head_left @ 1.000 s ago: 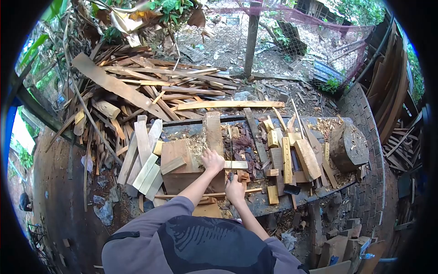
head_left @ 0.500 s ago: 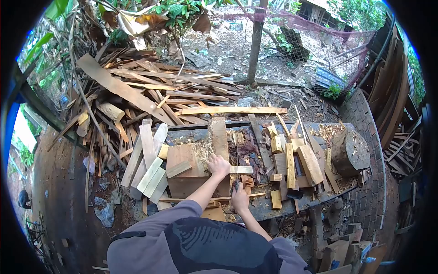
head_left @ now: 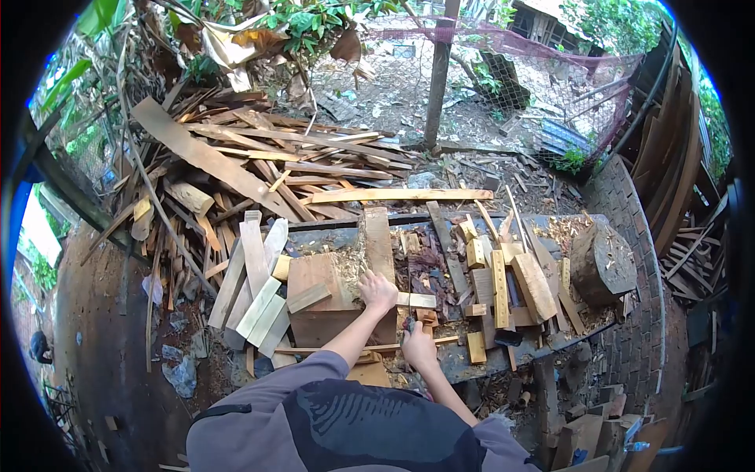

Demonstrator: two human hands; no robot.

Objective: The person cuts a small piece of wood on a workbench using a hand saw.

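My left hand [head_left: 378, 292] presses down on a pale wood strip [head_left: 417, 300], its fingers closed over the strip's left part. The strip lies across a thick board [head_left: 379, 236], and its right end sticks out over wood scraps. My right hand [head_left: 419, 348] is wrapped round the dark handle of a handsaw [head_left: 408, 277]. The saw's thin blade appears nearly edge-on, running away from me across the strip, just right of my left hand. Left of that hand stands a big wooden block [head_left: 314, 274] with a small offcut [head_left: 308, 298] on top.
The workbench [head_left: 464, 363] carries shavings and several cut pieces, including a yellow block with holes [head_left: 500, 289] and a dark-headed tool [head_left: 508, 337]. A log stump [head_left: 602, 259] stands at its right end. Behind lies a heap of scrap boards [head_left: 314, 157]; a wire fence [head_left: 543, 79] is beyond.
The view has shifted slightly. Both hands stay at the strip and saw, appearing a little lower in the picture. Any stroke of the saw is too small to make out clearly.
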